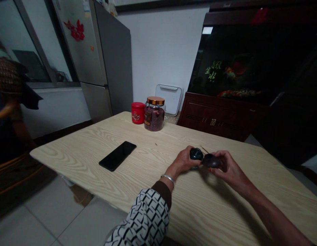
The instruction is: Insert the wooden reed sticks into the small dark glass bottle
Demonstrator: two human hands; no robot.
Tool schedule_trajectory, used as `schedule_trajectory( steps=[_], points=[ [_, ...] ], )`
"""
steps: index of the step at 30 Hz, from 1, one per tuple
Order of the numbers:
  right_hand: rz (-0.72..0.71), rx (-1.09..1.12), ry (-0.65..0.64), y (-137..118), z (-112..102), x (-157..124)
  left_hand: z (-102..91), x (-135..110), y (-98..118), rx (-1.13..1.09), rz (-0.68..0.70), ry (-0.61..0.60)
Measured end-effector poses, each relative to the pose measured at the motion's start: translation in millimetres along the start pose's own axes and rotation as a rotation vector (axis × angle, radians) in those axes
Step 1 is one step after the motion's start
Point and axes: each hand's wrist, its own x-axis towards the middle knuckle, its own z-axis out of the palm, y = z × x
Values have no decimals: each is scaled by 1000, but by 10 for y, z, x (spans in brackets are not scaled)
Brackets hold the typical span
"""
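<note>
Head view. My left hand (182,160) is clenched around a dark rounded piece (196,154), and my right hand (228,169) grips a second dark rounded piece (211,161) with its fingers and thumb. The two pieces meet between my hands, just above the table. It's too dark to tell what they are or whether they're joined. A thin stick (204,149) shows just behind them. A silver bangle (168,178) sits on my left wrist, next to the brown cuff (162,193) of a white sleeve with a black geometric pattern (144,218).

The light wood-grain table (71,147) holds a black smartphone (117,155) to my left, lying flat and dark. Toward the far edge, a red tin (137,112) stands just beside a glass jar of dried rosebuds (154,118) with a copper-coloured lid. The tin's design and the jar's small orange label are too small to read.

Behind them, a white board with a handle (168,99) leans by the wall. A silver fridge (107,68) carries a red paper-cut decoration (75,30). On the right, a fish tank (237,61) with red fish shows green characters I can't read clearly, above a dark wooden cabinet (212,118).
</note>
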Motion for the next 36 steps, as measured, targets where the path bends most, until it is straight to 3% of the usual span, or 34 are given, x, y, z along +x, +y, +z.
schedule_trajectory(
  steps=[5,11,16,19,22,25,32,34,36],
  points=[
    [31,-68,-6,216,302,-398,2,-11,8,-7,10,9],
    [59,-272,-34,195,395,-571,5,-18,23,-21,38,9],
    [81,-372,-24,207,170,-516,5,-24,50,-49,11,8],
    [121,-616,-35,203,-105,-374,5,-24,55,-66,7,4],
    [149,-963,-165,238,-296,-251,4,-21,49,-60,6,8],
    [201,-1124,-300,299,-316,-178,3,-17,43,-66,1,9],
    [200,-1252,-430,253,-188,14,-5,-16,53,-29,-10,6],
    [223,-1205,-395,202,-252,84,-3,-20,54,-32,-1,6],
    [204,-1051,-254,153,-353,161,2,-21,51,-44,5,10]
  ],
)
